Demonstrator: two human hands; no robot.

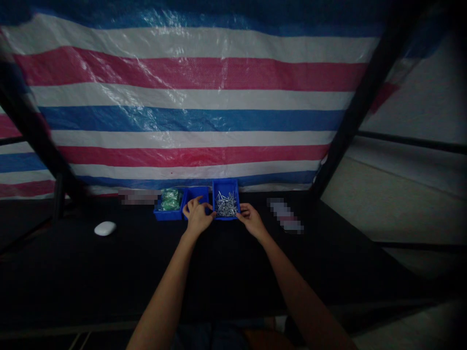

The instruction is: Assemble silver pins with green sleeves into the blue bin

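A blue plastic bin point(225, 186) holds a heap of shiny metal screws or nails point(226, 204); their exact kind is too small to tell. My left hand point(199, 217) has its thumb and forefinger closed at the bin's left wall, with the other fingers raised over a second blue bin point(199, 193). At the right wall of the screw bin, my right hand point(251, 221) grips with thumb and bent fingers. My left hand hides most of the second bin's inside. Farther left, a third blue bin point(168, 215) contains green items in clear plastic bags point(171, 199).
A white, rounded object like a computer mouse point(105, 228) lies left on the black table point(233, 272). Blurred-out items lie at back left point(140, 197) and right point(285, 215). Behind stands a striped plastic sheet point(197, 116) between dark slanted posts point(365, 97).
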